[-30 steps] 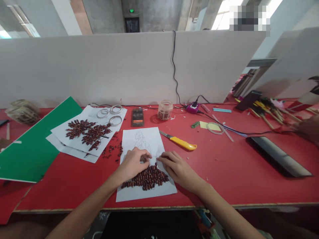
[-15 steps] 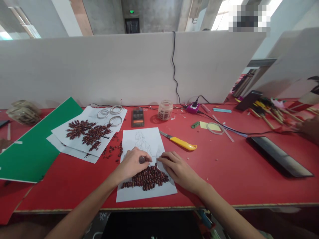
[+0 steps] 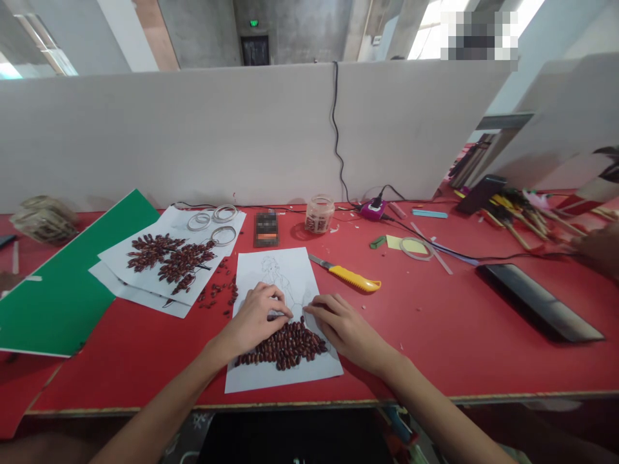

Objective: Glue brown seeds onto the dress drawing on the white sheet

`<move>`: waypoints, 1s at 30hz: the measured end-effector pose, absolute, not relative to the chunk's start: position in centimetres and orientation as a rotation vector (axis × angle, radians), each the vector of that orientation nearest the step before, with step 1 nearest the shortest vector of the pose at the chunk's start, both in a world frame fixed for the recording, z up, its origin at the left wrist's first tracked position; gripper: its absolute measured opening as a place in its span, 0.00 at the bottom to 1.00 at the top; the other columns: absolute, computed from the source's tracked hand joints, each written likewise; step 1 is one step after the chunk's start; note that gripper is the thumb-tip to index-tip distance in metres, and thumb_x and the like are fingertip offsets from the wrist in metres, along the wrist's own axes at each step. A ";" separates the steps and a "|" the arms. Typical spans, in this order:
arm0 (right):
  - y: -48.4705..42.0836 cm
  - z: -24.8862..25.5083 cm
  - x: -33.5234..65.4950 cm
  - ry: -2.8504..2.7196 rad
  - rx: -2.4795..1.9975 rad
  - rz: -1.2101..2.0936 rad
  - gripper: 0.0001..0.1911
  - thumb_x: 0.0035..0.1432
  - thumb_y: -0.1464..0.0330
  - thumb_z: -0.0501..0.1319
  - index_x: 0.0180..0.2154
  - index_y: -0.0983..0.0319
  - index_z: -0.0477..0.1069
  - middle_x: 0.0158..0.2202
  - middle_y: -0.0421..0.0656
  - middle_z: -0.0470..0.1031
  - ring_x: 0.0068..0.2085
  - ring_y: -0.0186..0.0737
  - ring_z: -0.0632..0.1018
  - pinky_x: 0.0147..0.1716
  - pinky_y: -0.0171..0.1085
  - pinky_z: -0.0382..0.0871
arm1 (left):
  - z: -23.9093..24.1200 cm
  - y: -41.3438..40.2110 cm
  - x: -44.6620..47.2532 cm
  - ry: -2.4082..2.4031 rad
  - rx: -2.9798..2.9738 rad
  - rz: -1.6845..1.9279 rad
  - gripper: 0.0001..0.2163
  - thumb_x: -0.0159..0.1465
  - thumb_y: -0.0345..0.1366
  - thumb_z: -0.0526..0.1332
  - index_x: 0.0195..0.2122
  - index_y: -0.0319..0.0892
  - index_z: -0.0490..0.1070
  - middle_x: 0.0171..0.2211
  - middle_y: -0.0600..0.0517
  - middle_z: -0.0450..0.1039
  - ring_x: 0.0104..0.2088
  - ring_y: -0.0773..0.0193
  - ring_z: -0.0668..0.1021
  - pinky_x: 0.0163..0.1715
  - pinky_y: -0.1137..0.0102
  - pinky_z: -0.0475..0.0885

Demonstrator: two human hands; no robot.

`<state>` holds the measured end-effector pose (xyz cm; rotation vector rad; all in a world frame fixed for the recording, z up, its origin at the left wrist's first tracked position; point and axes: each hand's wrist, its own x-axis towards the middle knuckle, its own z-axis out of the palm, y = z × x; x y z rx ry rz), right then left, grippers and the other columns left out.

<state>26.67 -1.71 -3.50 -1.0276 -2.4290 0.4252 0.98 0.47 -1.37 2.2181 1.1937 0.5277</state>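
A white sheet of paper with a pencil drawing of a figure lies in front of me. Rows of glossy dark-brown seeds cover its lower part. Over the left side of the drawing, my left hand is closed, thumb and fingertips meeting just above the seeds; anything in the pinch is too small to name. My right hand rests at the sheet's right edge, its fingers bent together near the top of the seed patch. Whatever its fingertips hold, if anything, is hidden.
Loose seeds lie left of the sheet, beside papers with a seed-covered plant design and tape rolls. A yellow utility knife, glass jar, phone and black tablet surround the sheet. Green board stands left.
My left hand's fingers have drawn closer together, narrowing the gap between thumb and forefinger. My right hand stays in nearly the same place, and the seeds look unchanged.
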 end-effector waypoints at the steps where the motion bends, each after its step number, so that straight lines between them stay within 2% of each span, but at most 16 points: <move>1: -1.7 -3.5 26.7 -2.431 -1.029 0.425 0.20 0.73 0.73 0.51 0.60 0.58 0.71 0.52 0.51 0.72 0.52 0.50 0.73 0.52 0.52 0.75 | -1.5 0.5 0.9 1.188 2.232 0.539 0.08 0.66 0.30 0.65 0.37 0.50 0.84 0.43 0.50 0.77 0.50 0.54 0.72 0.54 0.56 0.68; 10: -1.7 -3.6 26.7 -2.429 -1.030 0.428 0.19 0.73 0.73 0.52 0.60 0.57 0.71 0.51 0.50 0.73 0.52 0.50 0.74 0.51 0.52 0.76 | -2.4 0.4 -0.2 1.119 2.297 0.557 0.09 0.71 0.37 0.62 0.42 0.51 0.83 0.44 0.49 0.76 0.51 0.53 0.71 0.55 0.55 0.68; 16: -1.7 -3.7 26.8 -2.423 -1.022 0.427 0.21 0.71 0.74 0.52 0.60 0.55 0.71 0.51 0.49 0.73 0.52 0.49 0.74 0.52 0.52 0.76 | -2.7 -0.2 -1.6 1.087 2.438 0.500 0.15 0.75 0.38 0.55 0.56 0.55 0.77 0.57 0.50 0.73 0.58 0.52 0.68 0.59 0.53 0.65; 20: -1.7 -3.7 26.8 -2.423 -1.024 0.438 0.21 0.71 0.75 0.52 0.61 0.56 0.70 0.52 0.50 0.73 0.52 0.49 0.73 0.52 0.52 0.75 | -2.5 -1.0 -2.1 1.035 2.590 0.427 0.18 0.76 0.37 0.52 0.65 0.52 0.69 0.63 0.49 0.71 0.61 0.52 0.67 0.59 0.54 0.64; 24: -1.7 -3.7 26.8 -2.432 -1.030 0.442 0.20 0.72 0.74 0.51 0.60 0.57 0.70 0.52 0.50 0.72 0.53 0.50 0.73 0.52 0.52 0.75 | -2.2 -1.6 -2.1 1.001 2.715 0.329 0.19 0.77 0.38 0.51 0.65 0.49 0.68 0.64 0.49 0.71 0.61 0.51 0.68 0.59 0.54 0.62; 30: -1.6 -3.6 26.7 -2.425 -1.018 0.417 0.22 0.70 0.76 0.52 0.60 0.56 0.71 0.51 0.50 0.73 0.52 0.50 0.74 0.52 0.52 0.76 | -1.6 -0.6 -2.9 0.909 2.792 0.276 0.18 0.75 0.39 0.55 0.65 0.55 0.68 0.68 0.51 0.66 0.64 0.49 0.68 0.63 0.54 0.58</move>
